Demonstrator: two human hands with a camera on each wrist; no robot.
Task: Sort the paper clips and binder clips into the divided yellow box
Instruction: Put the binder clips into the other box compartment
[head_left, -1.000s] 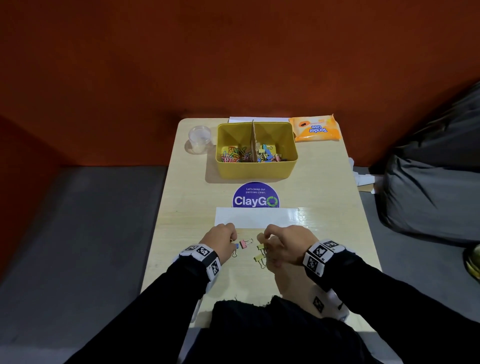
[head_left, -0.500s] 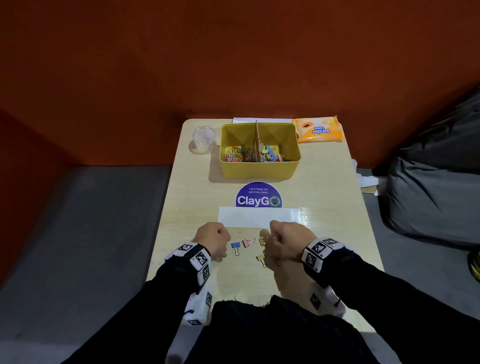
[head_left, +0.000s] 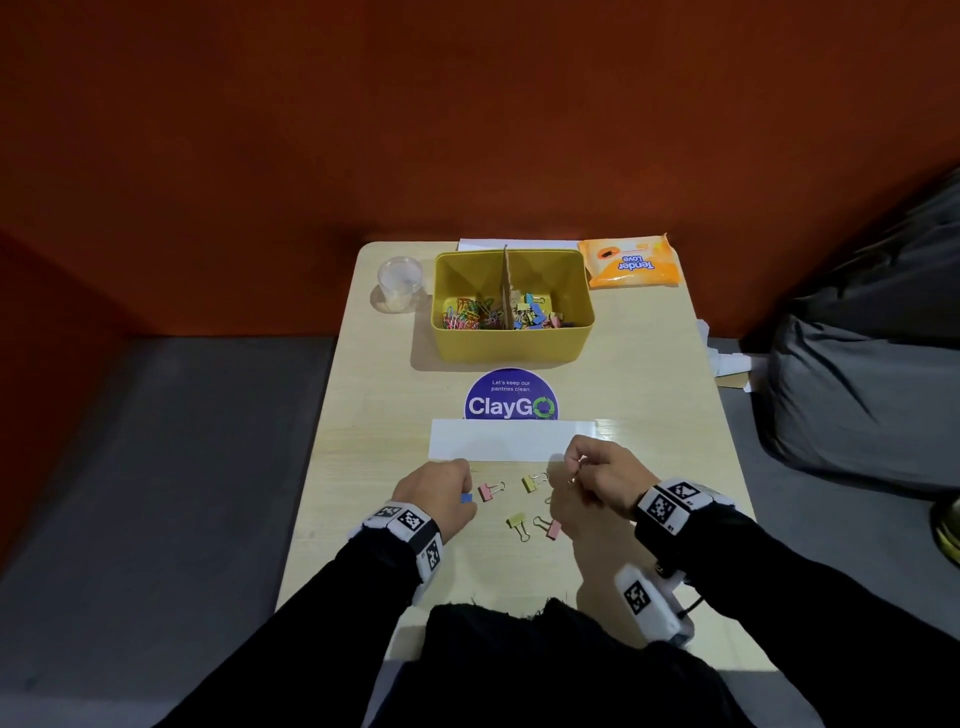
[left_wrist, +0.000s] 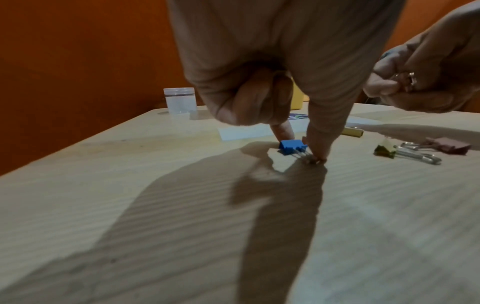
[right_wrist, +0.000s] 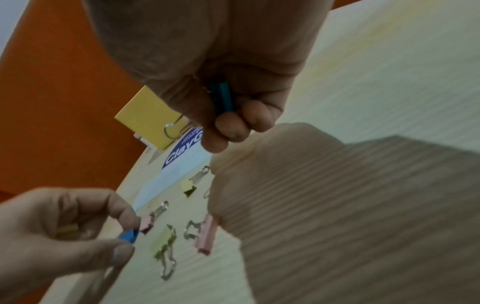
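My left hand (head_left: 441, 493) pinches a blue binder clip (left_wrist: 292, 146) against the table between forefinger and thumb; a yellow clip seems tucked in its palm in the right wrist view. My right hand (head_left: 597, 480) is raised just above the table, fingers curled round a teal binder clip (right_wrist: 222, 98) and other clips with wire handles sticking out. On the table between the hands lie two pink binder clips (head_left: 489, 490) (head_left: 551, 528) and two yellow ones (head_left: 531, 482) (head_left: 517, 521). The divided yellow box (head_left: 511, 345) stands at the far middle, with paper clips in its left half and binder clips in its right.
A white paper strip (head_left: 498, 439) and a round blue ClayGo sticker (head_left: 510, 397) lie between the hands and the box. A clear plastic cup (head_left: 399, 283) stands left of the box, an orange wipes pack (head_left: 629, 266) to its right. A grey bag (head_left: 857, 395) sits beyond the table's right edge.
My right hand has lifted up and to the right with clips in it, uncovering a pink and a yellow clip. My left hand has taken hold of the blue clip.
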